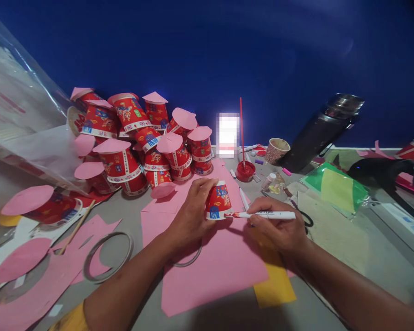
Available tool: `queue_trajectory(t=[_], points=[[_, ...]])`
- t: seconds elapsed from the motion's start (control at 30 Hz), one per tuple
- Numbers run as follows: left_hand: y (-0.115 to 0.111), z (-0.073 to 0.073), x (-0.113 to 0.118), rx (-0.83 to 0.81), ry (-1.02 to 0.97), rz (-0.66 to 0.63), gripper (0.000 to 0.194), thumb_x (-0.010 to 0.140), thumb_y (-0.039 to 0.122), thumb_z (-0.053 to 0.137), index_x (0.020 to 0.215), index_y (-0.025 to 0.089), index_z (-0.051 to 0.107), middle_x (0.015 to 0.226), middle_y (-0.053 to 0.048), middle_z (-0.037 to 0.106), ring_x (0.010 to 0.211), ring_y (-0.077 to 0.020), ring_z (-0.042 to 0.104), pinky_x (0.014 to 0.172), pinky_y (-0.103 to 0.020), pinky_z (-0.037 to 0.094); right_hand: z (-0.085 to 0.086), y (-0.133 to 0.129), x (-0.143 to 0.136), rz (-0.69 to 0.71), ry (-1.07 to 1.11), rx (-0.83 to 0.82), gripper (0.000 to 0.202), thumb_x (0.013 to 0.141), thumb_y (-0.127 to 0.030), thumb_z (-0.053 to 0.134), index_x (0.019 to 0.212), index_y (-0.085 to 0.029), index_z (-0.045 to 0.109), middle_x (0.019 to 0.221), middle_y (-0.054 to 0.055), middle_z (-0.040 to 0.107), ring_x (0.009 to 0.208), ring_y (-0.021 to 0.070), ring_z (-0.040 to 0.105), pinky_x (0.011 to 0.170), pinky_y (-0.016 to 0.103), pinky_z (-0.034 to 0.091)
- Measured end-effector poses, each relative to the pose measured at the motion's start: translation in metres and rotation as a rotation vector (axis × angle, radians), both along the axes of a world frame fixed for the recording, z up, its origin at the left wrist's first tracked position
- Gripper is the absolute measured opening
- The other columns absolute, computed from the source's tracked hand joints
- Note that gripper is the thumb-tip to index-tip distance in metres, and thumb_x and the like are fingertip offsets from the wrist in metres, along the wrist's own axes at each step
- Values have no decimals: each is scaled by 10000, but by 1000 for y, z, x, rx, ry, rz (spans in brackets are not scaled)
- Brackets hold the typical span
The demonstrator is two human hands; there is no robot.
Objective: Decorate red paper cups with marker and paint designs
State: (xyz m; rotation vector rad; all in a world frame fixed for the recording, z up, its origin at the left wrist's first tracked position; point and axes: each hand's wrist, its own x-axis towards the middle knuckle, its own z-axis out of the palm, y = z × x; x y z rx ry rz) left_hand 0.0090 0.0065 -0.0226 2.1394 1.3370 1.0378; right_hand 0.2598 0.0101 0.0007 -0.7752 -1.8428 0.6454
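My left hand (195,207) is closed around a red paper cup (220,198) with a printed pattern, its white rim facing down. Between the fingers of my right hand (278,225) is a white marker pen (274,214), its reddish tip touching the white band low on the cup, where small red marks show. Beneath both hands lies a pink paper sheet (214,280), with part of a ring showing on it below my left wrist. A second white pen (243,198) rests just behind my right hand.
Several red cups with pink paper cone tops (112,146) are stacked at the back left. A tape ring (107,256) and pink paper scraps lie at left. Behind my hands stand a red paint pot (245,172) with a stick, a patterned cup (277,151) and a black flask (317,133).
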Motion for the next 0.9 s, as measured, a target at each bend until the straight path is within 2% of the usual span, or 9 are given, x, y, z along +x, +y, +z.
queue_trajectory(t=[0.37,0.53,0.73,0.9], points=[[-2,5,2,-51,18,31,897,855,438,911,1586,295,411,1600,-144,461,1547,-370,449,1302,-596,411,1,0,1,-36,-4,-78,59,888,-199,726,863,-222,774,733,22,796,608,177,729,594,278,565],[-2,5,1,-30,28,18,889,858,445,905,1575,276,407,1594,-155,462,1538,-374,454,1295,-604,414,-3,-4,-1,-70,81,-223,58,899,-237,742,870,-232,791,737,23,791,630,183,727,598,287,566],[-2,5,3,-58,16,46,882,851,417,921,1558,279,412,1597,-141,457,1541,-342,459,1297,-560,420,-3,-2,-1,-52,211,-402,54,911,-280,769,884,-237,788,679,-2,771,557,155,705,507,235,541],[1,2,1,-10,35,31,895,830,375,932,1558,265,423,1579,-153,477,1524,-365,466,1291,-588,415,-5,-5,-4,-33,255,-422,81,904,-299,807,877,-226,786,669,6,777,543,144,701,497,219,547]])
